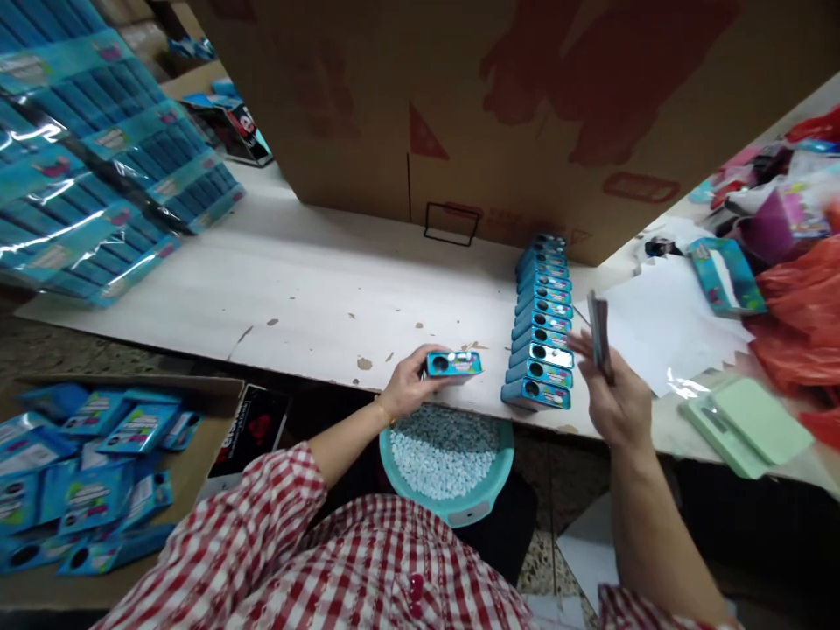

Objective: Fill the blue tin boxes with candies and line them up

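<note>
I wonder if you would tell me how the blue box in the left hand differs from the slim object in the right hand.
The blue box shows bright print and a black oval; the slim object looks dark and grayish, too blurred to identify.
The blue box's long side runs across the picture, while the slim object's runs up it.
Both are held, by the left hand and right hand respectively.

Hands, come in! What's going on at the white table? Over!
Left hand gripping small blue box, near table edge. Right hand holding thin object, too blurred to name. Row of blue boxes between hands. Over.
</note>
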`<state>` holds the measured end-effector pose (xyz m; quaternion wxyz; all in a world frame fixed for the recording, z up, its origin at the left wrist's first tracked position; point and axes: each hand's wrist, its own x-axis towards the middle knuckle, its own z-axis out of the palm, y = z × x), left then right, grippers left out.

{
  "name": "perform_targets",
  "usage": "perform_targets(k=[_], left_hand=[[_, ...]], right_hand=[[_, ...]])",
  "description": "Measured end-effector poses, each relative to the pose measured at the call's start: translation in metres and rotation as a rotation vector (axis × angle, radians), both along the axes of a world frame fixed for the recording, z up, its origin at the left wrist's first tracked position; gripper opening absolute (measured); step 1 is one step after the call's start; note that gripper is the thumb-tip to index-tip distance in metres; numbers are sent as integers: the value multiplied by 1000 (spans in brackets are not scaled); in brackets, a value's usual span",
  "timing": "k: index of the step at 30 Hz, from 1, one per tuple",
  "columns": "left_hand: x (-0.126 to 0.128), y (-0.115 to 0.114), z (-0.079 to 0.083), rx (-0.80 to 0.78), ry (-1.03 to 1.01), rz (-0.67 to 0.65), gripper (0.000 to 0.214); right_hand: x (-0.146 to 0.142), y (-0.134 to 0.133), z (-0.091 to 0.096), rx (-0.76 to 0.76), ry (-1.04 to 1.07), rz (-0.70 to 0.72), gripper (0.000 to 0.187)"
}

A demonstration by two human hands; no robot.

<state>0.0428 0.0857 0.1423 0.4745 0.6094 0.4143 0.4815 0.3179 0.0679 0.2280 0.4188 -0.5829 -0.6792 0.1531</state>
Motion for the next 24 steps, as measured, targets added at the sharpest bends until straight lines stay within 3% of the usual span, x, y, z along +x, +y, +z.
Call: perform_targets(k=[3,6,8,10,12,14,18,21,24], left_hand=[[25,49,-13,118,46,47,39],[45,95,-32,74,75,51,41],[51,110,-40,15,85,29,48],[47,106,-43,-1,91,30,62],[27,85,-44,36,93,86,69],[-11,52,-45,96,107,217,62],[-132,-34,-58,123,318,689,42],[-236,-107,-75,-169,641,1032,35],[-321,-174,-88,-667,968,1046,48]], right_hand=[[-7,-46,-24,-81,54,-3,37],[-26,-84,-51,-159,23,73,38],[-41,-103,-70,-213,2,130,39],[-53,-115,-88,-270,-26,171,42],[-59,-121,-108,-340,-67,190,44],[-59,-125,-130,-433,-124,190,48],[-49,-127,-185,-664,-365,185,63],[-37,-123,-231,-730,-536,267,71],[-24,-116,-263,-698,-594,371,73]])
